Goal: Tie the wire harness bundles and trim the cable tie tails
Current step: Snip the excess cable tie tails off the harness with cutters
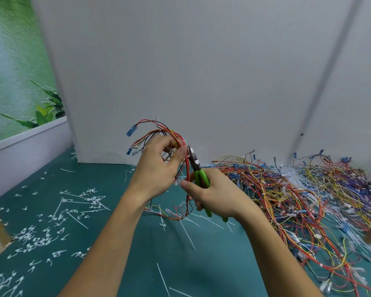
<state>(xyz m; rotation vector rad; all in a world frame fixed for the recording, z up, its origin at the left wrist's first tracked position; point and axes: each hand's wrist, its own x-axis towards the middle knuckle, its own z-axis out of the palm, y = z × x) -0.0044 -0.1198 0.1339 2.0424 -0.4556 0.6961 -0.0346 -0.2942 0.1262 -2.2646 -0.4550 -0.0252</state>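
Green-handled cutters (198,171) sit gripped in the right hand (214,194), jaws at a tie on the harness (181,151). Left hand (159,168) pinches that harness.

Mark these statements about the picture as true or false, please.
1. The right hand holds green-handled cutters. True.
2. The left hand is empty. False: it grips a wire harness.
3. The large pile of loose harnesses lies on the left of the mat. False: it lies on the right.
4. Cut white tie tails are scattered on the mat's left side. True.
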